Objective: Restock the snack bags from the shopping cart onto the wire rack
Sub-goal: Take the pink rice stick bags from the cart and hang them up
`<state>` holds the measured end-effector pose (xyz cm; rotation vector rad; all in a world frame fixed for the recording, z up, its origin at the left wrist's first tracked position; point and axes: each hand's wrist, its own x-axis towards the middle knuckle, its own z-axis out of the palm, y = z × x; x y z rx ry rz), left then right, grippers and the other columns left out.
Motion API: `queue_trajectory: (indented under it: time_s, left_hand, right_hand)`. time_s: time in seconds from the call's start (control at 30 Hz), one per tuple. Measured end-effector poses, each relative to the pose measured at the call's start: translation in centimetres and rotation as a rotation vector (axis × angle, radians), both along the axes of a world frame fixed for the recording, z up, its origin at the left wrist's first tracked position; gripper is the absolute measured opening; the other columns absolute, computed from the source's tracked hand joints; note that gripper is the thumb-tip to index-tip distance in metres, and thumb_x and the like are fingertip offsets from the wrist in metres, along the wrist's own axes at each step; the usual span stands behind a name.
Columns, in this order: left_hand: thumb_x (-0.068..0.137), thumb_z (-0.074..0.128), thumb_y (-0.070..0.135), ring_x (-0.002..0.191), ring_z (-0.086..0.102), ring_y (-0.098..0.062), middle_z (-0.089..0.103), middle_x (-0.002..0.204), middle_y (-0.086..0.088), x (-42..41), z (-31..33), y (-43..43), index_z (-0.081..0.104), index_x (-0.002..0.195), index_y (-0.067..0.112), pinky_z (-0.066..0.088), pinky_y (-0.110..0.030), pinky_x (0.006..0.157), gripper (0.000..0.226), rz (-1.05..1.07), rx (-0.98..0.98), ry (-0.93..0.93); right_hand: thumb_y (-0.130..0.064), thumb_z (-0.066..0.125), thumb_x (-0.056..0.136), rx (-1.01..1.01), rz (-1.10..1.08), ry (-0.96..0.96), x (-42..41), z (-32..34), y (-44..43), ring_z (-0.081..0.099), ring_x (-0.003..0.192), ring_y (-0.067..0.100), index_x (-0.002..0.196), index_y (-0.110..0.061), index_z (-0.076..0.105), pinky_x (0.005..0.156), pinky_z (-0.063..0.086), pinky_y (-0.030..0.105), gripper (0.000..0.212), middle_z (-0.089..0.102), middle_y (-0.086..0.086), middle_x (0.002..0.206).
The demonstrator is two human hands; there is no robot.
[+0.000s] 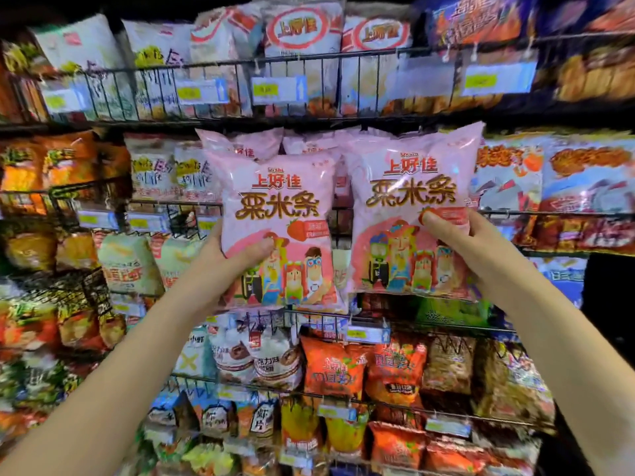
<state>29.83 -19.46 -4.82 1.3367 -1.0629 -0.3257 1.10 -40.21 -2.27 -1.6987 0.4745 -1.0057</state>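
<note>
Two pink bags are held up side by side, upright, in front of the wire rack (309, 68). The left bag (278, 228) is gripped by the left hand (237, 259), thumb on the front, fingers hidden behind. The right bag (412, 207) is gripped by the right hand (457, 235) at its right edge. More pink bags (247, 146) are seen behind on the middle shelf.

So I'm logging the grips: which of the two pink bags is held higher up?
The pink bag in the right hand, bag; the left hand's bag sits lower.
</note>
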Motion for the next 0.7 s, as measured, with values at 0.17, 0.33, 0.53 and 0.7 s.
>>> queue_trajectory:
  time_s: [0.17,0.33,0.53,0.7]
  left_hand:
    - [0.049,0.088,0.076,0.099,0.073,-0.011,0.075,0.120,0.010,1.9,0.7,-2.3,0.056,0.131,0.042,0.056,-0.041,0.093,0.094,0.027,-0.005,-0.036]
    - [0.057,0.083,0.077,0.114,0.068,-0.004,0.072,0.118,0.026,3.7,1.9,-3.7,0.053,0.127,0.053,0.047,-0.041,0.108,0.080,0.009,0.009,-0.053]
    - [0.087,0.074,0.055,0.067,0.053,0.022,0.052,0.090,0.034,3.9,3.5,-4.5,0.038,0.134,0.045,0.034,0.007,0.054,0.060,0.090,0.088,-0.116]
    - [0.077,0.080,0.062,0.103,0.058,0.008,0.058,0.110,0.033,6.0,4.1,-5.3,0.033,0.154,0.039,0.044,-0.024,0.097,0.094,0.006,0.006,-0.042]
  right_hand:
    - [-0.071,0.082,0.061,-0.019,-0.039,0.009,1.2,0.8,-1.9,0.074,0.106,0.016,0.122,-0.037,0.066,0.101,0.055,0.051,0.071,0.077,-0.011,0.115]
    - [-0.081,0.081,0.054,-0.066,-0.076,0.027,2.2,2.0,-2.4,0.072,0.112,0.017,0.124,-0.038,0.066,0.104,0.052,0.050,0.084,0.075,-0.012,0.118]
    - [-0.060,0.074,0.080,-0.117,-0.104,-0.018,3.3,4.2,-1.8,0.072,0.111,0.013,0.126,-0.033,0.066,0.104,0.053,0.048,0.054,0.075,-0.010,0.118]
    - [-0.058,0.076,0.083,-0.225,-0.149,-0.073,4.5,6.3,-2.0,0.069,0.116,0.024,0.121,-0.030,0.070,0.108,0.048,0.057,0.047,0.076,0.000,0.119]
